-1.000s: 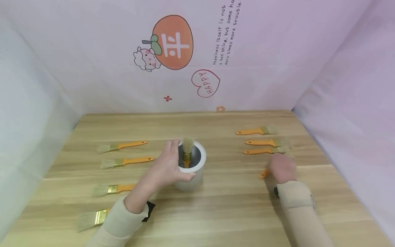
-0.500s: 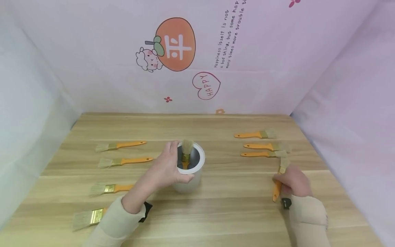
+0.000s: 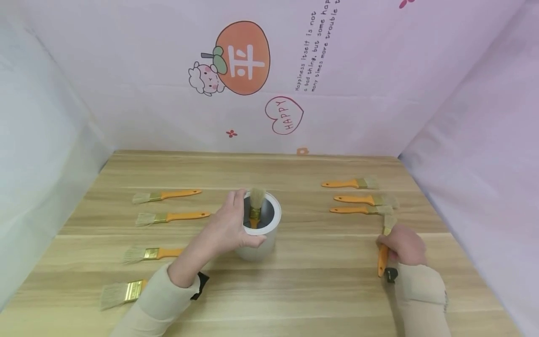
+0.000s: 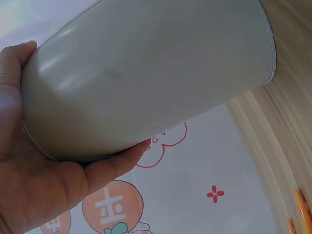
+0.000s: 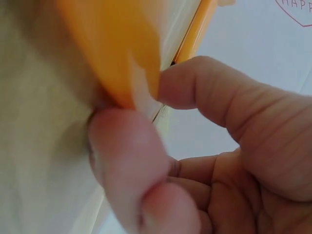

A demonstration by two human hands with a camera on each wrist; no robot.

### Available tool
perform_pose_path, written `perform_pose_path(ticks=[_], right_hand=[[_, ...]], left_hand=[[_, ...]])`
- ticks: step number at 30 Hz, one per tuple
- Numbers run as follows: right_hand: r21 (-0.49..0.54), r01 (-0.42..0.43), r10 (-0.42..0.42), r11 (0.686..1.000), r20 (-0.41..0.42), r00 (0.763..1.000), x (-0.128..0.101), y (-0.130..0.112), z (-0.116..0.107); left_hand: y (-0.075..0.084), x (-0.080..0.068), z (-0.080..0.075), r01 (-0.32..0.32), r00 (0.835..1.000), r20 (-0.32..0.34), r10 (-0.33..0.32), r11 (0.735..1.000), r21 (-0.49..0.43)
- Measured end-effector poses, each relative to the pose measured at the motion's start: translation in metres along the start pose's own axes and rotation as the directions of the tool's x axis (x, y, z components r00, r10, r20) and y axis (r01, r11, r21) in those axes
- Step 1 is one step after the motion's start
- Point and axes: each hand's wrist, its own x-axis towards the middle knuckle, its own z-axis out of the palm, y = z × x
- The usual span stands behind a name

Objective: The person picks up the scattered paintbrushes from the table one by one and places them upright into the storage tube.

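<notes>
My left hand grips a white can near its rim, thumb on the near side and fingers round the far side. The can's pale wall fills much of the left wrist view. Inside the can stands one paintbrush, bristles up. On the right, my right hand pinches the orange handle of another paintbrush between thumb and fingers. That brush's bristles point away from me, close to the tip of a brush lying beyond. In the right wrist view the orange handle shows blurred between thumb and fingertip.
Beyond my right hand lie three paintbrushes, a far one, a middle one and a near one. Several more lie at left, including a wide brush partly behind my left sleeve. A printed cloth rises behind the wooden table.
My right hand has moved right and slightly toward me, turning the paintbrush so its handle end points toward me. My left hand stays on the can.
</notes>
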Motion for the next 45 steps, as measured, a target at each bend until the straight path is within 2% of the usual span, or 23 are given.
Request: perform_pose_path(ticks=[5, 10, 14, 17, 20, 22, 24, 26, 30, 33, 36, 41, 43, 45], right_hand=[[0.007, -0.038, 0.038, 0.999, -0.007, 0.999, 0.000, 0.001, -0.001], [-0.031, -0.081, 0.079, 0.996, -0.065, 0.995, -0.001, 0.001, -0.003], [-0.041, -0.086, 0.081, 0.995, -0.103, 0.991, -0.003, -0.002, -0.011], [-0.020, -0.085, 0.080, 0.996, -0.170, 0.982, -0.006, -0.007, -0.014], [0.005, -0.079, 0.077, 0.997, -0.294, 0.953, -0.007, -0.013, -0.016], [0.003, -0.075, 0.070, 0.997, -0.390, 0.918, -0.008, -0.017, -0.017], [0.016, -0.065, 0.064, 0.998, -0.494, 0.867, -0.008, -0.022, -0.018], [0.047, -0.034, 0.056, 0.998, -0.611, 0.790, -0.006, -0.027, -0.018], [0.200, 0.084, 0.113, 0.976, -0.801, 0.588, -0.005, -0.039, -0.016], [0.336, 0.187, 0.212, 0.923, -0.849, 0.483, -0.007, -0.049, -0.014], [0.420, 0.286, 0.275, 0.861, -0.858, 0.433, -0.009, -0.058, -0.016], [0.433, 0.448, 0.298, 0.782, -0.891, 0.341, -0.010, -0.069, -0.020], [0.435, 0.482, 0.312, 0.760, -0.896, 0.317, -0.012, -0.073, -0.021], [0.448, 0.516, 0.326, 0.731, -0.892, 0.313, -0.013, -0.078, -0.022]], left_hand=[[-0.001, 0.000, 0.001, 0.005, 1.000, 0.003, -0.005, 1.000, -0.005], [-0.001, 0.000, 0.000, 0.009, 1.000, 0.003, -0.009, 1.000, -0.004], [0.000, 0.000, 0.000, 0.005, 1.000, 0.007, -0.005, 1.000, -0.003], [0.000, 0.000, -0.001, 0.007, 1.000, 0.010, -0.007, 1.000, -0.005], [0.000, 0.000, -0.001, 0.012, 1.000, 0.013, -0.012, 1.000, -0.010], [0.000, -0.001, -0.002, 0.011, 1.000, 0.013, -0.010, 1.000, -0.011], [0.001, 0.000, -0.002, 0.006, 1.000, 0.011, -0.006, 1.000, -0.014], [0.001, 0.000, -0.001, 0.000, 1.000, 0.007, 0.000, 1.000, -0.016], [0.001, 0.002, -0.001, -0.004, 1.000, 0.006, 0.004, 1.000, -0.017], [0.001, 0.001, -0.002, -0.003, 1.000, 0.007, 0.003, 1.000, -0.012], [0.001, 0.002, -0.003, -0.002, 1.000, 0.008, 0.003, 1.000, -0.009], [0.000, 0.002, -0.002, -0.002, 1.000, 0.002, 0.002, 1.000, -0.017], [0.000, 0.002, -0.001, -0.001, 1.000, 0.006, 0.001, 1.000, -0.021], [-0.001, 0.001, -0.001, -0.001, 1.000, 0.008, 0.001, 1.000, -0.023]])
